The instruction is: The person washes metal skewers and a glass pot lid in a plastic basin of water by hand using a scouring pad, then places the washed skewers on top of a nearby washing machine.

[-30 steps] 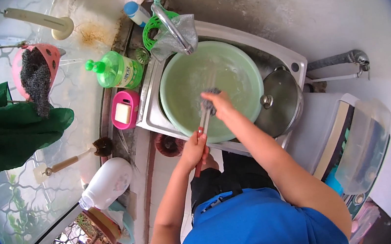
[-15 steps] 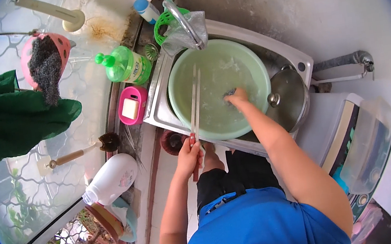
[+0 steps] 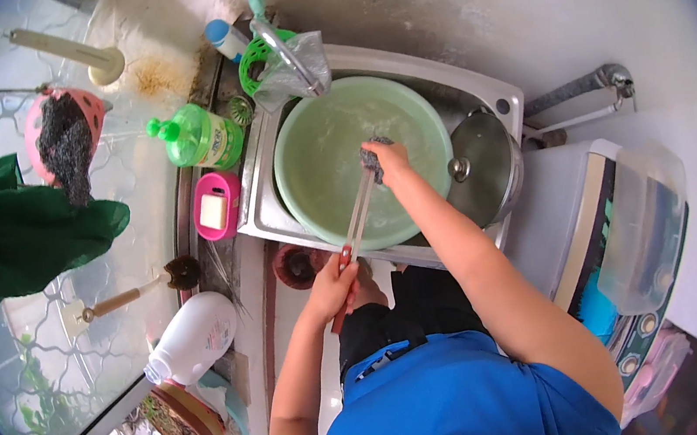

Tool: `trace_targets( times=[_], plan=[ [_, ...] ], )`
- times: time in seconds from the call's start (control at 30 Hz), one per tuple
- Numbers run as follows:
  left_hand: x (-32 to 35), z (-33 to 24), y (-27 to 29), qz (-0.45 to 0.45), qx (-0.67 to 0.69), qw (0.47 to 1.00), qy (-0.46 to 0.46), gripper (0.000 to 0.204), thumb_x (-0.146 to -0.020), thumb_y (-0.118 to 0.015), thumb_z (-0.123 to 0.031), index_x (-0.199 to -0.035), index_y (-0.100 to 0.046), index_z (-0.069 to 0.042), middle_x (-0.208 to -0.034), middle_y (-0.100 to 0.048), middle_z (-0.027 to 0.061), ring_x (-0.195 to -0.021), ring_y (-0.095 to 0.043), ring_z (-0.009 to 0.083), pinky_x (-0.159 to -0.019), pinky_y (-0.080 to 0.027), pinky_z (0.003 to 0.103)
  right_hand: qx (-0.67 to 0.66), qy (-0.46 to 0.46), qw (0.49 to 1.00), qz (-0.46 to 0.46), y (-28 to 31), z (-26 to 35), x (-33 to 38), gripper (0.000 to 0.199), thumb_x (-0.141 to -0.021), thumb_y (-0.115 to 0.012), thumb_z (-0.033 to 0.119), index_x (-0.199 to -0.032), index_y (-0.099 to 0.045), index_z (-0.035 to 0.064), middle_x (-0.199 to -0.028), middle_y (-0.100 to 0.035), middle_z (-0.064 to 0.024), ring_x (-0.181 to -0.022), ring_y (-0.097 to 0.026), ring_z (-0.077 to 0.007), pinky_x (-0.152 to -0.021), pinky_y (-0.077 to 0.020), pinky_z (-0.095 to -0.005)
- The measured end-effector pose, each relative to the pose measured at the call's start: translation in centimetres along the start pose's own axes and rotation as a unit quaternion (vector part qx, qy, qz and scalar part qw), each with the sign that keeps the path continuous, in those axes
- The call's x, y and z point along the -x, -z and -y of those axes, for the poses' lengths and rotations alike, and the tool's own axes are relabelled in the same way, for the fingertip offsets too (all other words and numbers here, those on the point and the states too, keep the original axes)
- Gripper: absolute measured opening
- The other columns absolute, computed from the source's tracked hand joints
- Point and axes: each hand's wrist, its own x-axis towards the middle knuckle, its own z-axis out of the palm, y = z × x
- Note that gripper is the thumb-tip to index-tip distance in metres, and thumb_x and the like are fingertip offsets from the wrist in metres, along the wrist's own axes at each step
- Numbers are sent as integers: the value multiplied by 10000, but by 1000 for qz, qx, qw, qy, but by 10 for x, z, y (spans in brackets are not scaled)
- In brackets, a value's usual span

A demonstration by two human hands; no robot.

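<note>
My left hand (image 3: 335, 288) is closed round the red-brown handle of long metal tongs (image 3: 359, 214), just outside the near rim of the basin. Two slim, straight metal strips slant up from the handle over the water. My right hand (image 3: 391, 162) is closed on a dark grey scouring pad (image 3: 371, 160), pressed to the far end of the strips. The pad hides the tips. Below both lies a pale green basin (image 3: 295, 198) of cloudy water, set in the steel sink.
A chrome faucet (image 3: 292, 58) reaches over the basin's far left. A glass lid (image 3: 488, 177) lies at its right. Along the left ledge stand a green detergent bottle (image 3: 202, 140), a pink soap dish (image 3: 218, 206) and a white bottle (image 3: 197, 334). A grey cabinet (image 3: 555, 217) stands at right.
My right hand has lifted the scouring pad out of the water, up and left, onto the far end of the tongs. The tongs stay in my left hand. The view has shifted slightly.
</note>
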Motion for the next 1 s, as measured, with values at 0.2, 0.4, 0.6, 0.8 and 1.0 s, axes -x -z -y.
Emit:
trace_targets(
  times=[0.2, 0.4, 0.6, 0.8, 1.0],
  plan=[
    [52, 9, 18, 8, -12, 1000, -4, 114, -966, -443, -165, -1040, -439, -77, -627, -480, 16, -434, -438, 96, -378, -389, 247, -57, 99, 985, -127, 48, 34, -35, 300, -780, -738, 239, -922, -596, 16, -766, -622, -99, -570, -614, -230, -463, -497, -368],
    [20, -10, 16, -128, -131, 974, -136, 249, -917, -498, -139, -1156, -506, -71, -703, -599, 82, -553, -579, 175, -517, -474, 298, 247, 96, 964, -32, 45, -15, 36, 756, -834, -508, 645, -1348, -363, 110, -1360, -438, -101, -1244, -410, -262, -924, -385, -531],
    [-3, -24, -8, -239, -439, 783, -370, 711, -771, -634, -55, -1414, -350, -154, -1022, -499, 173, -949, -535, 355, -778, -471, 429, -48, 98, 968, 225, -19, -33, 173, 331, -987, -416, 344, -1207, -405, 96, -1025, -626, -162, -994, -612, -285, -849, -492, -431],
    [10, -41, -17, -56, -210, 894, -391, 747, -820, -639, -106, -1444, -228, -99, -1105, -525, 193, -895, -591, 336, -780, -489, 392, -145, 197, 959, 146, -3, 13, 207, 265, -999, -392, 253, -1161, -419, 44, -955, -638, -182, -942, -634, -297, -879, -506, -421],
    [-3, -33, -19, 164, -122, 948, -242, 334, -948, -514, -264, -1135, -518, 13, -763, -641, 69, -598, -578, 138, -552, -466, 273, -205, 287, 927, 130, 27, 30, 236, 242, -976, -448, 258, -1116, -437, 60, -979, -632, -207, -983, -619, -373, -919, -478, -509]
  ],
)
